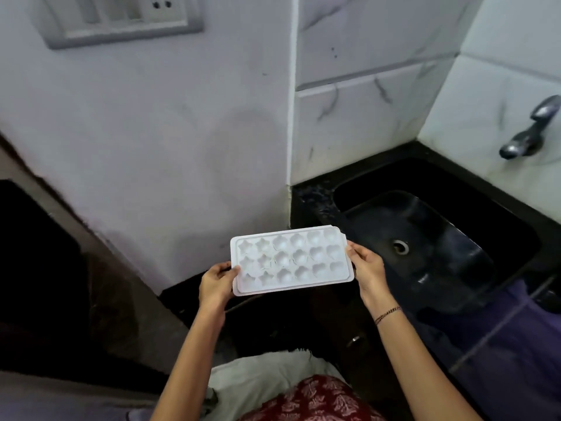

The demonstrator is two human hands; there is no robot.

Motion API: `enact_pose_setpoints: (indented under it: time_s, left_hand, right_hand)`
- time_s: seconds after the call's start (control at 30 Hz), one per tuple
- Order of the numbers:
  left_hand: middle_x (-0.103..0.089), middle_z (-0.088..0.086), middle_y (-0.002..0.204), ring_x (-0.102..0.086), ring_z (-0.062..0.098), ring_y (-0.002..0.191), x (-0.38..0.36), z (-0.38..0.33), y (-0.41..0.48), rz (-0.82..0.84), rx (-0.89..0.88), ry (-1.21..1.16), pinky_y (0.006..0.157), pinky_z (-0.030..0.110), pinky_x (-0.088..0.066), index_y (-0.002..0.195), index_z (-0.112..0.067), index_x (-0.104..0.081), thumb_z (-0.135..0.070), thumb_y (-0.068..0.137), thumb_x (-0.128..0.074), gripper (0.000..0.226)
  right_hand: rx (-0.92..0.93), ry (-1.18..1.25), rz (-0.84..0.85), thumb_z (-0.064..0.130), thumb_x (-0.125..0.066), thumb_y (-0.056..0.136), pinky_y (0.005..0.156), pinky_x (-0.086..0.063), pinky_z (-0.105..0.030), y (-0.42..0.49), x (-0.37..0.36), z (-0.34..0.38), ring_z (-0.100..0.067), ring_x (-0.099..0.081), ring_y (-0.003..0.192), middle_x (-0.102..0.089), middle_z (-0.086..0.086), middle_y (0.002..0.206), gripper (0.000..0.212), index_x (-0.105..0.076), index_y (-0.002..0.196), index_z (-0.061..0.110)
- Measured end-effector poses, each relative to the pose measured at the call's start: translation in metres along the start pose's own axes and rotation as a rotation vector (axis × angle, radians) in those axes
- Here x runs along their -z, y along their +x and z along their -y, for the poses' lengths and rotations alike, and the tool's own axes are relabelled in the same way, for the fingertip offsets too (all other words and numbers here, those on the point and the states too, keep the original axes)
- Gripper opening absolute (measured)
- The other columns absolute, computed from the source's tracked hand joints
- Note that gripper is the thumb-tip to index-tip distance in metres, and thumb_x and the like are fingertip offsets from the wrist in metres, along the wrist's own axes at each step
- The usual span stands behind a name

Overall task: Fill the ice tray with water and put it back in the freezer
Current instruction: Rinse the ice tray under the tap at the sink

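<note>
Both hands holding white ice tray (291, 260) by short ends, in air, left of black sink (364, 189). Left hand (216, 284) gripping left end, thumb lying on top rim, fingers curling under. Right hand (367, 265) pinching right end, fingertips on edge. Tray roughly level, cavities star- and flower-shaped, facing up. Metal tap (531, 129) sticking out from tiled wall above sink. Thread bracelet (388, 314) sitting on right wrist.

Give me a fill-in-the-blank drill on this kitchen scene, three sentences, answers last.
1. The ice tray, gripped at its short ends by the left hand and the right hand, has ____ rows of moulds.
2. The black sink lies to the tray's ____.
3. The tap is fixed to the tiled ____.
Missing words: three; right; wall.
</note>
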State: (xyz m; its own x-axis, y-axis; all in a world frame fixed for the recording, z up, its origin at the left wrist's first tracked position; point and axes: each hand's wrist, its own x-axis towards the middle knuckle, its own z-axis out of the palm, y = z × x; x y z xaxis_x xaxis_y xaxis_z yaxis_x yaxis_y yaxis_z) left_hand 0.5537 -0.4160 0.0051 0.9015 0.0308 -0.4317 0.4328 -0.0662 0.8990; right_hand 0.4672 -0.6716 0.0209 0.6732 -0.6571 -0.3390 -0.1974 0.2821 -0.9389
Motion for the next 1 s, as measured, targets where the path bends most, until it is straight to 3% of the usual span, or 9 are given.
enact_pose_setpoints:
  time_s: [0.13,0.33,0.5,0.67,0.87,1.0]
  left_hand:
    - [-0.069,0.006,0.090,-0.066,0.025,0.084,-0.030,-0.013,0.017,0.086,-0.011,0.032,0.080,0.040,-0.053,0.102,-0.012,-0.060,-0.020,0.088,-0.062,0.017]
    - [-0.066,-0.002,0.082,-0.065,0.021,0.081,-0.087,-0.032,0.039,0.208,-0.091,0.163,0.083,0.042,-0.054,0.108,-0.011,-0.059,-0.009,0.086,-0.062,0.022]
    - [-0.066,-0.001,0.087,-0.066,0.022,0.084,-0.146,-0.050,0.060,0.300,-0.115,0.205,0.082,0.043,-0.055,0.105,-0.015,-0.058,-0.010,0.087,-0.063,0.020]
    - [-0.065,-0.002,0.080,-0.064,0.014,0.074,-0.211,-0.071,0.075,0.388,-0.203,0.248,0.065,0.028,-0.051,0.101,-0.016,-0.058,-0.008,0.087,-0.061,0.016]
    - [-0.067,0.001,0.086,-0.066,0.016,0.079,-0.281,-0.090,0.091,0.483,-0.265,0.356,0.072,0.033,-0.054,0.107,-0.018,-0.059,-0.012,0.086,-0.064,0.023]
    - [-0.068,0.008,0.088,-0.067,0.020,0.079,-0.322,-0.100,0.090,0.559,-0.285,0.349,0.065,0.027,-0.052,0.107,-0.017,-0.060,-0.011,0.085,-0.064,0.023]
  right_hand:
    - [0.054,0.006,-0.107,0.019,-0.064,0.089,0.064,-0.049,-0.016,0.009,0.015,0.008,-0.007,-0.064,0.082,-0.067,0.005,0.090,0.015,-0.064,0.103,0.014]
    - [0.095,-0.032,-0.324,0.010,-0.069,0.084,0.077,-0.054,-0.028,0.037,0.044,0.011,-0.019,-0.066,0.091,-0.068,-0.002,0.097,0.024,-0.065,0.108,0.012]
    - [0.088,-0.021,-0.413,0.018,-0.067,0.086,0.088,-0.054,-0.036,0.071,0.071,0.021,-0.020,-0.066,0.095,-0.069,-0.004,0.102,0.024,-0.066,0.109,0.013]
    - [0.097,0.014,-0.492,0.020,-0.066,0.087,0.086,-0.054,-0.037,0.106,0.101,0.033,-0.021,-0.066,0.095,-0.068,-0.004,0.103,0.024,-0.065,0.110,0.014]
    - [0.130,0.099,-0.584,0.020,-0.065,0.088,0.080,-0.053,-0.033,0.138,0.133,0.048,-0.018,-0.065,0.092,-0.066,0.001,0.096,0.023,-0.063,0.110,0.015]
    - [0.132,0.129,-0.583,0.023,-0.066,0.087,0.077,-0.051,-0.031,0.150,0.153,0.059,-0.017,-0.065,0.090,-0.067,-0.002,0.097,0.025,-0.057,0.110,0.025]
